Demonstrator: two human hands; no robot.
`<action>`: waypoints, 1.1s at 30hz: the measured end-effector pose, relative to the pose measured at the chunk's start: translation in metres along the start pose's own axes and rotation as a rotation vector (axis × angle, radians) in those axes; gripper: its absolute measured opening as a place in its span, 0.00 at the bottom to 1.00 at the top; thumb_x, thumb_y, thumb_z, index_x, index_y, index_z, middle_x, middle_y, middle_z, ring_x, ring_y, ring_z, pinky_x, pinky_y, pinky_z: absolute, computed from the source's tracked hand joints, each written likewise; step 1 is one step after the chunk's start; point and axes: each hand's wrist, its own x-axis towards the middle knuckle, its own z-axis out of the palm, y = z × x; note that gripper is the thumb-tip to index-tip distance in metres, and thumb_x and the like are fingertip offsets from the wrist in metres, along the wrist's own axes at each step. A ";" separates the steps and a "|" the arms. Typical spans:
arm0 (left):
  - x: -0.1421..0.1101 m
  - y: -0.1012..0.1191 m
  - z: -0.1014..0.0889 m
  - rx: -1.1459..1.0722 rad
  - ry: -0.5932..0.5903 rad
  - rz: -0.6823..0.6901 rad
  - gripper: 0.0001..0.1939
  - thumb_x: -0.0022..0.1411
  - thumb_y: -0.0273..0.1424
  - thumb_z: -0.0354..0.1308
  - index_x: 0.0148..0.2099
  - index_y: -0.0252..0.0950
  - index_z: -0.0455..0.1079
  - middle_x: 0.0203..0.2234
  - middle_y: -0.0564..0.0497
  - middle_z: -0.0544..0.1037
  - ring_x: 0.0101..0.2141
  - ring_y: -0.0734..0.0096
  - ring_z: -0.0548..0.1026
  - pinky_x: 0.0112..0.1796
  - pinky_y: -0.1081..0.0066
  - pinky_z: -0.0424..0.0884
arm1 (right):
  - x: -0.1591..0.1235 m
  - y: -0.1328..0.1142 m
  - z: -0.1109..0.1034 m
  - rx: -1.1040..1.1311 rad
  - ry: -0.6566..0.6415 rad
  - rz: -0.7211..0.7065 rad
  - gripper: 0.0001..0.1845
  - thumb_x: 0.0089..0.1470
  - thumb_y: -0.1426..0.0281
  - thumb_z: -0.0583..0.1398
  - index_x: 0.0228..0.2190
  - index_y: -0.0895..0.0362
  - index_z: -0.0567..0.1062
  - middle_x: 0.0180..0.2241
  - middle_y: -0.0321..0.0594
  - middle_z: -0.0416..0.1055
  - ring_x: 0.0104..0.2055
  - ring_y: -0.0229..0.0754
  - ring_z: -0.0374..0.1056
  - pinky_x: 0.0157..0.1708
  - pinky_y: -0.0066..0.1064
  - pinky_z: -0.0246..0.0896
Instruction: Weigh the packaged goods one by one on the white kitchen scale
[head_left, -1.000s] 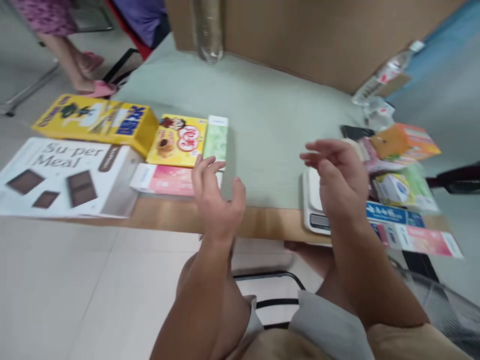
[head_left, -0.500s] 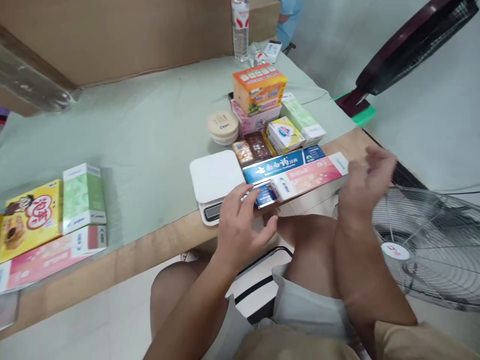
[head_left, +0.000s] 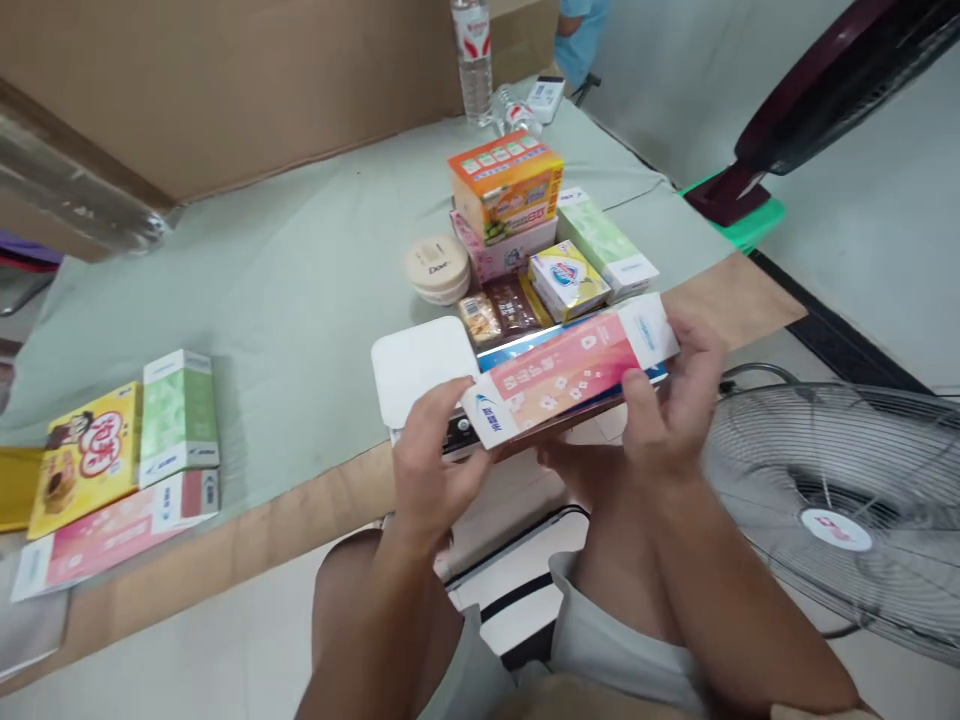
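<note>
My right hand (head_left: 679,400) grips the right end of a long pink-and-white toothpaste box (head_left: 570,370), thumb on its front face. At the other end, my left hand (head_left: 439,450) has its fingers and thumb around the box's left edge. The box is tilted, raised at the table's front edge. Behind it a blue toothpaste box (head_left: 517,347) is mostly hidden. A white kitchen scale (head_left: 424,365) stands just left of it, its front partly covered by my left hand. Behind lie a brown packet (head_left: 514,303) and a yellow-and-white soap box (head_left: 568,280).
An orange box (head_left: 506,185) rests on a pink one, beside a Dove tub (head_left: 439,268) and a green box (head_left: 611,240). At left lie a yellow box (head_left: 86,460), another green box (head_left: 178,415) and a pink box (head_left: 112,535). A fan (head_left: 832,525) stands at right.
My right hand has come in from the right and taken the pink toothpaste box, which is now lifted and tilted. My left hand has shifted to its left end.
</note>
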 end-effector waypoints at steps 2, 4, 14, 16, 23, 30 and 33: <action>-0.003 -0.019 -0.021 -0.007 0.044 -0.123 0.24 0.62 0.38 0.67 0.59 0.38 0.71 0.52 0.43 0.83 0.52 0.56 0.81 0.53 0.61 0.78 | -0.009 -0.010 0.014 0.026 -0.095 -0.081 0.29 0.59 0.61 0.59 0.61 0.49 0.65 0.61 0.51 0.69 0.67 0.58 0.67 0.66 0.60 0.63; -0.008 -0.038 -0.041 -0.023 0.068 -0.267 0.27 0.60 0.42 0.67 0.59 0.38 0.72 0.52 0.44 0.83 0.51 0.56 0.81 0.53 0.61 0.78 | -0.017 -0.023 0.030 0.012 -0.164 -0.150 0.28 0.59 0.63 0.60 0.60 0.50 0.67 0.61 0.51 0.70 0.68 0.59 0.66 0.68 0.62 0.60; -0.026 -0.084 -0.079 -0.220 -0.025 -0.591 0.38 0.55 0.39 0.69 0.67 0.39 0.67 0.65 0.42 0.74 0.65 0.51 0.72 0.66 0.54 0.67 | -0.038 -0.061 0.070 -0.205 -0.292 -0.248 0.21 0.56 0.65 0.59 0.52 0.48 0.73 0.58 0.49 0.75 0.64 0.59 0.71 0.69 0.67 0.55; -0.028 -0.090 -0.079 -0.290 0.027 -0.632 0.41 0.56 0.40 0.68 0.69 0.37 0.63 0.67 0.39 0.70 0.65 0.52 0.71 0.66 0.55 0.68 | -0.033 -0.061 0.071 -0.235 -0.265 -0.235 0.20 0.57 0.63 0.59 0.51 0.48 0.74 0.58 0.50 0.75 0.64 0.59 0.71 0.68 0.66 0.59; -0.028 -0.081 -0.086 -0.463 0.150 -0.827 0.11 0.68 0.39 0.57 0.43 0.37 0.74 0.37 0.48 0.83 0.37 0.67 0.80 0.42 0.68 0.77 | -0.021 -0.074 0.086 -0.387 -0.341 0.009 0.36 0.51 0.59 0.63 0.61 0.41 0.66 0.56 0.47 0.79 0.61 0.64 0.74 0.64 0.67 0.62; -0.043 -0.066 -0.098 -0.489 0.163 -0.765 0.15 0.70 0.43 0.55 0.46 0.39 0.78 0.47 0.44 0.84 0.46 0.57 0.82 0.49 0.60 0.78 | -0.020 -0.073 0.132 -0.178 -0.441 0.097 0.41 0.42 0.56 0.67 0.59 0.47 0.66 0.57 0.54 0.74 0.61 0.67 0.73 0.62 0.69 0.63; -0.052 -0.068 -0.108 -0.478 0.348 -0.744 0.19 0.74 0.42 0.49 0.51 0.39 0.76 0.50 0.43 0.82 0.53 0.57 0.79 0.56 0.59 0.76 | -0.018 -0.086 0.174 -0.088 -0.423 0.009 0.38 0.45 0.58 0.64 0.58 0.48 0.64 0.58 0.52 0.72 0.62 0.60 0.72 0.63 0.62 0.66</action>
